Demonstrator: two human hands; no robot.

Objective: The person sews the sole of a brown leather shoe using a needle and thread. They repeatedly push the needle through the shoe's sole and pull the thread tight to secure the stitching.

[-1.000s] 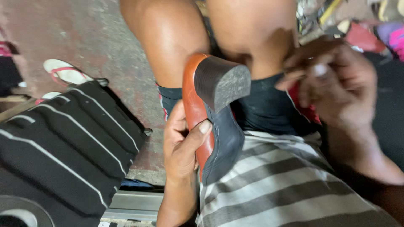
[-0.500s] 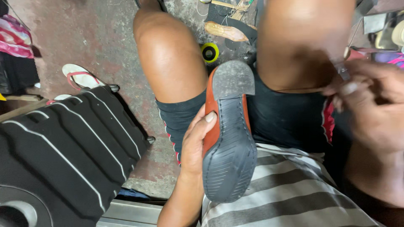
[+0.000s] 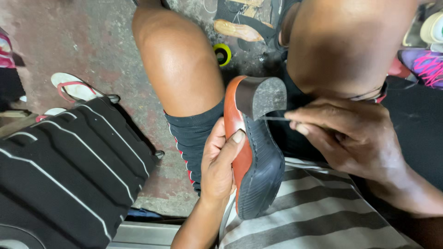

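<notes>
A reddish-brown shoe (image 3: 237,124) with a black ribbed sole (image 3: 263,161) and a block heel (image 3: 262,96) is held sole-up between my knees. My left hand (image 3: 220,163) grips it from the left side, thumb across the leather edge. My right hand (image 3: 350,136) pinches a thin needle-like tool (image 3: 273,118) whose tip touches the seam where the heel meets the sole. My lap shows black shorts and a grey striped shirt (image 3: 318,212).
A black ridged suitcase (image 3: 64,170) lies at the left. Two flip-flops (image 3: 74,87) rest on the concrete floor behind it. A yellow-rimmed roll (image 3: 222,53), a shoe insole (image 3: 237,31) and a purple sneaker (image 3: 424,67) sit further off.
The shoe has tilted so its heel faces me. My right hand has come in from the right edge and brought the thin tool to the heel seam.
</notes>
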